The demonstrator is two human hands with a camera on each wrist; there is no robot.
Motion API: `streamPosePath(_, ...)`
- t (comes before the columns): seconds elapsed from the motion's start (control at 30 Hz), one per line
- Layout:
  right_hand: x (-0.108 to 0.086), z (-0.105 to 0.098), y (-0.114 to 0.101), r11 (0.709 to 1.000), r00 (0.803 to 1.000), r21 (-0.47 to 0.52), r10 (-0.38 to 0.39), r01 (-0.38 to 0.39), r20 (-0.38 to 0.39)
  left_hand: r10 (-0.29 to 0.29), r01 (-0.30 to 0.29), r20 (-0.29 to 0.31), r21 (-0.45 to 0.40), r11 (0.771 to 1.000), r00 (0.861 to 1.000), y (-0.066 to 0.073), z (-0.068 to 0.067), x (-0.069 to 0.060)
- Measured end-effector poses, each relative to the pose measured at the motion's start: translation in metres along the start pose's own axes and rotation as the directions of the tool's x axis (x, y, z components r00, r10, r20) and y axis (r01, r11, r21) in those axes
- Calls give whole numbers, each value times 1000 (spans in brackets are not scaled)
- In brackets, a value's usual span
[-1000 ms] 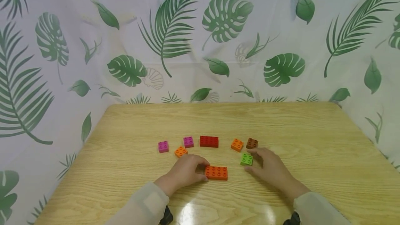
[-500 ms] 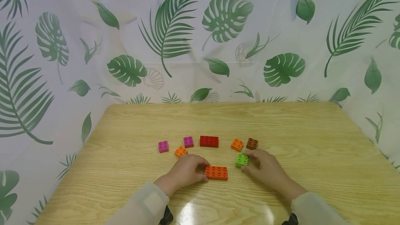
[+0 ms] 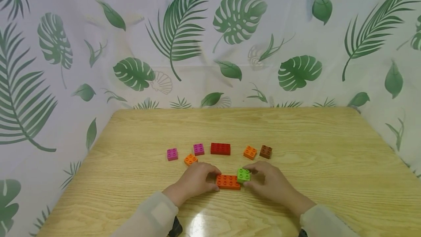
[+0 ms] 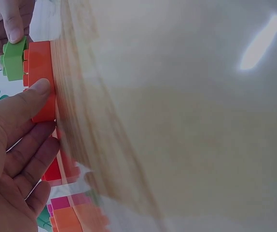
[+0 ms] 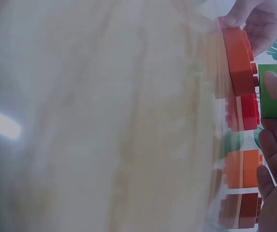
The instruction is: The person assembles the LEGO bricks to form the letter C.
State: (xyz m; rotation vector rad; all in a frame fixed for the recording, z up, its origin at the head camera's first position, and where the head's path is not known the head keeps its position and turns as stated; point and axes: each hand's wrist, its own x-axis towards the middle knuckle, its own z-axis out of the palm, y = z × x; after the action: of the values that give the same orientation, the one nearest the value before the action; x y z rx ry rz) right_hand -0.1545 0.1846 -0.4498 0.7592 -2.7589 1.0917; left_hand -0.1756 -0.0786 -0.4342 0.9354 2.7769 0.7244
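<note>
My left hand [image 3: 196,180] grips the left end of a long orange-red toy brick [image 3: 227,181] that lies on the table, thumb on the near side and fingers on the far side. In my right hand [image 3: 273,181] a small lime-green brick [image 3: 243,175] is pinched between thumb and fingers, over the right end of the orange-red brick. From the right wrist view the green brick [image 5: 270,91] stands just above the studs of the orange-red brick [image 5: 240,60]; whether they touch I cannot tell.
Behind the hands lie two magenta bricks [image 3: 172,154], an orange brick [image 3: 190,159] close to my left hand, a long red brick [image 3: 220,149], another orange brick [image 3: 250,152] and a brown brick [image 3: 265,151]. A leaf-patterned cloth [image 3: 197,46] hangs behind the wooden table [image 3: 296,131].
My right hand has carried the green brick leftward, from beside the brown brick to over the right end of the orange-red brick. My left hand has stayed in place.
</note>
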Motion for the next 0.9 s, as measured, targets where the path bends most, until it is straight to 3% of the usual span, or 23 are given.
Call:
streamPosePath(0.43, 1, 2, 0, 996, 995, 10, -90, 90, 33, 3, -3, -4, 5, 1000, 1000, -1, 1, 0)
streamPosePath(0.9, 6, -3, -11, 992, 989, -59, -109, 115, 100, 3, -3, -11, 11, 1000, 1000, -1, 2, 0)
